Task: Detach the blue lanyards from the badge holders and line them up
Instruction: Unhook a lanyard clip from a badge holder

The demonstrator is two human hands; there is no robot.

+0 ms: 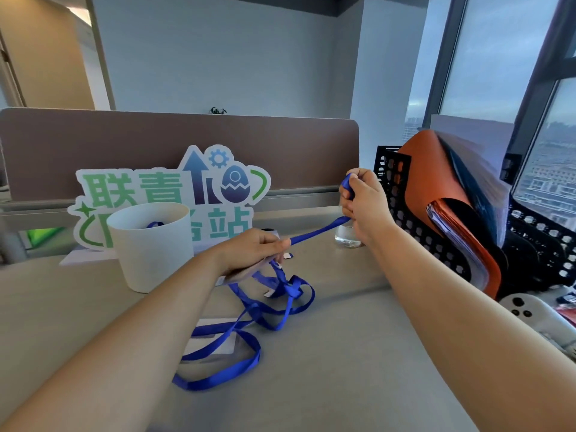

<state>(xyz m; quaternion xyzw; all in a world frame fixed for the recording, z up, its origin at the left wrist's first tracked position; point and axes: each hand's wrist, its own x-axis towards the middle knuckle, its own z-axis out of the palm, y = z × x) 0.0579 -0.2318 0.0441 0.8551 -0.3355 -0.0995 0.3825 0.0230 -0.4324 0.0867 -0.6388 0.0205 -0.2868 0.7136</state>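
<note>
A blue lanyard (318, 232) stretches taut above the desk between both hands. My left hand (249, 251) pinches its lower end above the tangle. My right hand (364, 204) grips the upper end, raised near the file rack, with a loop of ribbon sticking out above the fingers. Below my left hand lies a tangle of blue lanyards (249, 319) on the desk. Clear badge holders (218, 347) lie partly under those ribbons, and one small holder (274, 291) sits near the knot.
A white cup (152, 244) with a bit of blue ribbon inside stands at the left. Behind it is a green and blue cut-out sign (174, 194). A glass (346, 238) stands under my right hand. A black rack (414, 219) with orange folders and a white controller (526, 310) fill the right.
</note>
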